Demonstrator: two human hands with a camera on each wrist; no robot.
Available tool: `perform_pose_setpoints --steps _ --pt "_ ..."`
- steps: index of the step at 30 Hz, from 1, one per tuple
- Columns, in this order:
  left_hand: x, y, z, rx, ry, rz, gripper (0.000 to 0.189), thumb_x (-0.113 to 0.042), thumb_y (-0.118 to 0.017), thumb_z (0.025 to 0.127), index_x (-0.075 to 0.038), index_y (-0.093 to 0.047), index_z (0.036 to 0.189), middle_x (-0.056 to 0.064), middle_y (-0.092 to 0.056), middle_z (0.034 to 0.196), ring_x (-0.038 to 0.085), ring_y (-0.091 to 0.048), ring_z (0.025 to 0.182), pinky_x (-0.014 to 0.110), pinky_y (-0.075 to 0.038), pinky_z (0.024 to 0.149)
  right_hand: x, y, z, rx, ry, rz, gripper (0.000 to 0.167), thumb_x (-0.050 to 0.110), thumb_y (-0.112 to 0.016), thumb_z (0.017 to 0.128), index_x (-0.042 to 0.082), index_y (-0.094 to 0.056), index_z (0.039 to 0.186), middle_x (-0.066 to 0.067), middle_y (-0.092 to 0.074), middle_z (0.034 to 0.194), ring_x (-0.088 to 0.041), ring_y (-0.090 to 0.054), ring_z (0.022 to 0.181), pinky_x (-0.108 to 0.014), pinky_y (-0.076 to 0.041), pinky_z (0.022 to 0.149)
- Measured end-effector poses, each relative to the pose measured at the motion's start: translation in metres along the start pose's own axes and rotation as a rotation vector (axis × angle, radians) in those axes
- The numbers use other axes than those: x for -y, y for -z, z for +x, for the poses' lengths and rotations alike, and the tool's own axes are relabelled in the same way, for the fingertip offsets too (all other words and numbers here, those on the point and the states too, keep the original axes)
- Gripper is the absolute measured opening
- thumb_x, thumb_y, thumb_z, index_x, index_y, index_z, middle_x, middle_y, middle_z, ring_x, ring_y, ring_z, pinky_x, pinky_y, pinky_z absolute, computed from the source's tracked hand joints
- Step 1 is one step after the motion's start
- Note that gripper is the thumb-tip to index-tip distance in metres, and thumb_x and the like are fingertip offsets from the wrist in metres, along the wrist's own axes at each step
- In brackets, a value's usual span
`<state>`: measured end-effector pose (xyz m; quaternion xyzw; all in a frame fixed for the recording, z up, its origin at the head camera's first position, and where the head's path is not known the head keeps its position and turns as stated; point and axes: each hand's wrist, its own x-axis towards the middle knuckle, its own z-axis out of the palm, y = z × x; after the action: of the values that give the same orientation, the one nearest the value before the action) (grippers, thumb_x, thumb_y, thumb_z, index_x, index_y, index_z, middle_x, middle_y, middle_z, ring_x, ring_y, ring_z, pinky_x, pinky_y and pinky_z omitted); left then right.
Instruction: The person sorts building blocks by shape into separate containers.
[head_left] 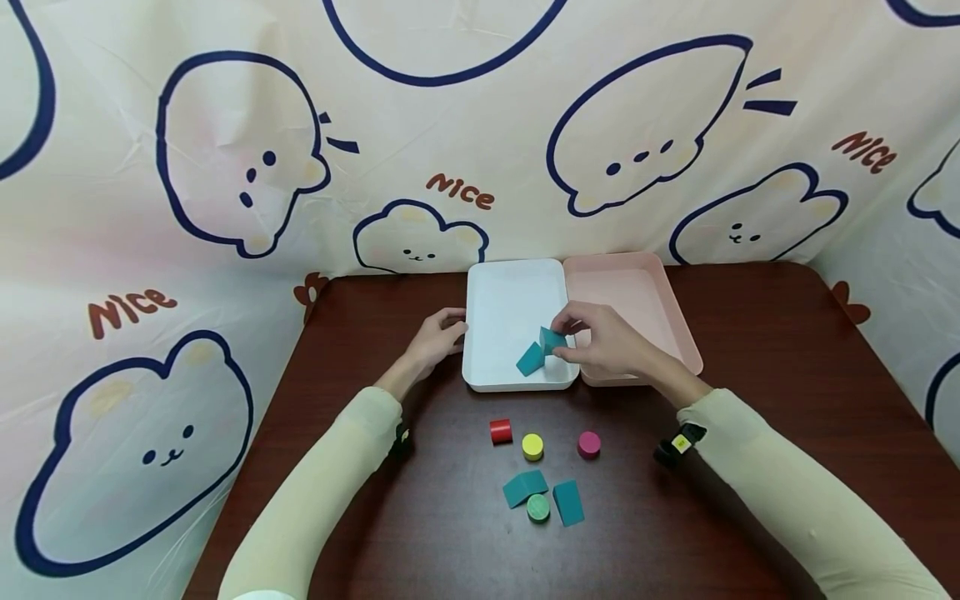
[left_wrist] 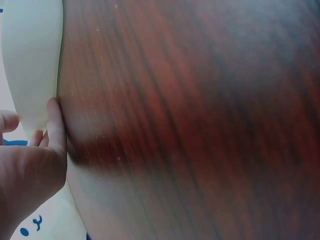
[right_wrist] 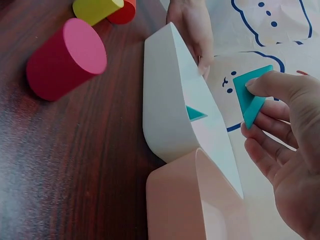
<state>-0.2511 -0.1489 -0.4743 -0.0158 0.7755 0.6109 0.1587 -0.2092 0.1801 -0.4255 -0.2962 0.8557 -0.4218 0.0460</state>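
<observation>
My right hand (head_left: 606, 340) pinches a teal triangular block (head_left: 552, 339) between thumb and fingers, over the right part of the white tray (head_left: 510, 300). Another teal block (head_left: 531, 360) lies in that tray; in the right wrist view only a corner of it shows past the wall. In the right wrist view the held block (right_wrist: 248, 95) is raised above the rim, the thumb flat on its face. At the tray's left side, my left hand (head_left: 435, 340) touches the outer edge with extended fingers. The left wrist view shows this hand (left_wrist: 37, 162) against the pale tray wall.
A pink tray (head_left: 615, 283) stands against the white one's right side. Nearer me lie a red cylinder (head_left: 500, 431), a yellow cylinder (head_left: 532, 447), a magenta cylinder (head_left: 588, 444), a green cylinder (head_left: 537, 508) and teal blocks (head_left: 568, 502). A printed curtain (head_left: 525, 125) hangs behind the table.
</observation>
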Motion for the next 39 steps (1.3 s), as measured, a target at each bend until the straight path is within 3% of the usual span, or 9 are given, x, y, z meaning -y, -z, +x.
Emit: perform_pose_setpoints --steps 11,23,39 --pt "-0.001 0.0 0.0 -0.002 -0.004 0.006 0.043 -0.019 -0.053 0.111 -0.007 -0.05 0.152 0.016 -0.056 0.145 0.028 -0.06 0.13 0.043 -0.056 0.106 -0.011 0.001 0.015 -0.024 -0.033 0.01 0.029 0.015 -0.085 0.091 0.006 -0.07 0.115 -0.007 -0.071 0.11 -0.026 -0.068 0.106 -0.051 -0.056 0.105" --pt "-0.003 -0.001 -0.002 -0.003 0.001 0.009 0.044 -0.019 -0.053 0.111 -0.006 -0.05 0.153 0.017 -0.055 0.146 0.029 -0.06 0.131 0.043 -0.056 0.107 -0.028 -0.001 0.024 -0.044 -0.125 0.014 0.029 0.017 -0.083 0.093 0.007 -0.069 0.117 -0.008 -0.069 0.113 -0.029 -0.065 0.111 -0.052 -0.054 0.107" --pt "0.0 0.0 0.0 -0.006 0.006 0.014 0.043 -0.019 -0.053 0.111 -0.007 -0.05 0.153 0.016 -0.055 0.145 0.028 -0.06 0.13 0.043 -0.056 0.106 -0.042 -0.01 0.035 -0.079 -0.172 0.018 0.031 0.017 -0.083 0.093 0.006 -0.069 0.117 -0.008 -0.069 0.112 -0.028 -0.063 0.108 -0.049 -0.054 0.106"
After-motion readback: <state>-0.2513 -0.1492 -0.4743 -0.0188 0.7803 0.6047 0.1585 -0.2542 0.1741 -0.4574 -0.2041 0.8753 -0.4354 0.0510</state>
